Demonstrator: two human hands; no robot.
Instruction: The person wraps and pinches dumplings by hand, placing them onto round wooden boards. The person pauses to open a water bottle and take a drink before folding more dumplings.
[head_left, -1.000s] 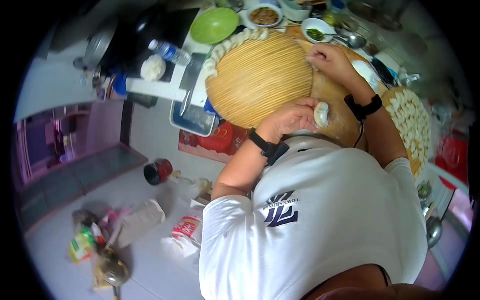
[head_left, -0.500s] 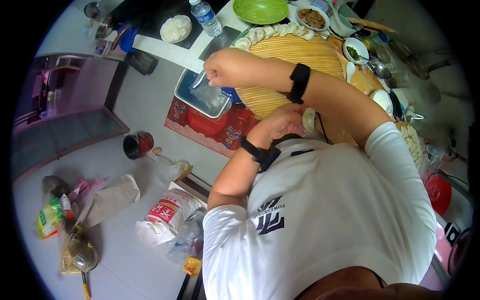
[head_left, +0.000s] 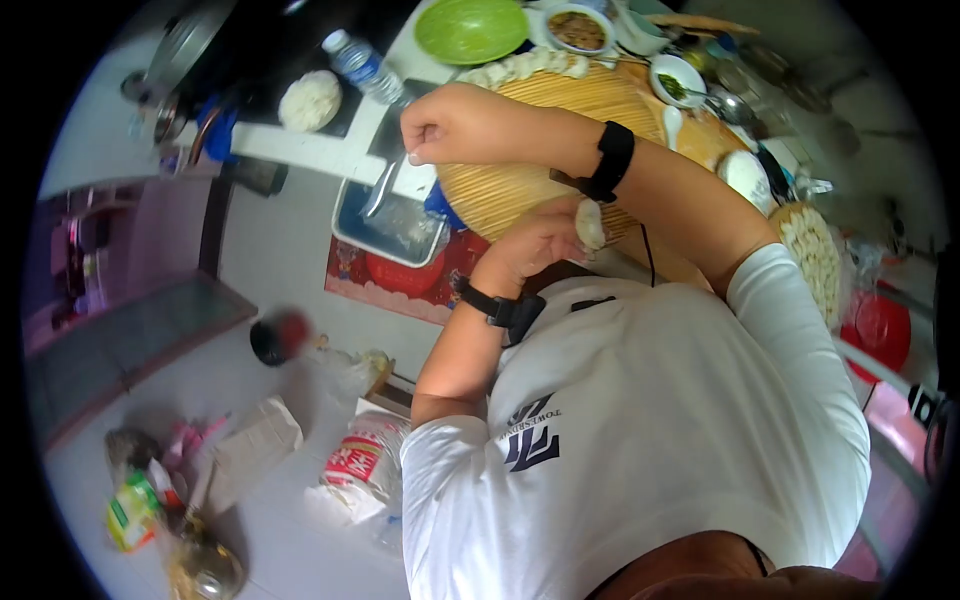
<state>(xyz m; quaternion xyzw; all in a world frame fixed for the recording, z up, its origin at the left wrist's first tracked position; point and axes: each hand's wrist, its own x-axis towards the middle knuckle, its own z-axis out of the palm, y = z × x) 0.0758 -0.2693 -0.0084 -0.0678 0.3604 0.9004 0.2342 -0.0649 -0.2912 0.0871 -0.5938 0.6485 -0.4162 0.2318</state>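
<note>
My left hand [head_left: 540,242] is in front of my chest, at the near edge of the round slatted bamboo mat [head_left: 480,195]. Its fingers hold a pale folded dumpling [head_left: 590,225]. Farther out, my right hand [head_left: 437,127] is closed in a fist beyond the mat's left edge. Whatever it may hold is hidden. Just below that fist, a shiny metal handle [head_left: 380,190] slants at the rim of a blue tray [head_left: 343,215], which has clear plastic in it. I cannot tell whether the fist touches the handle. A row of dumplings [head_left: 520,66] lines the mat's far edge.
Around the mat stand a green plate [head_left: 470,30], a bowl of brown filling [head_left: 578,30], a bowl of chopped greens [head_left: 675,82] and a white spoon [head_left: 673,125]. A water bottle [head_left: 365,68] and bowl of rice [head_left: 310,102] are farther left. Bags [head_left: 362,460] lie on the floor.
My view has tilted, so the tray and mat appear shifted. The dumpling in my left hand now stands more upright and shows more fully. My right hand stays closed in nearly the same place.
</note>
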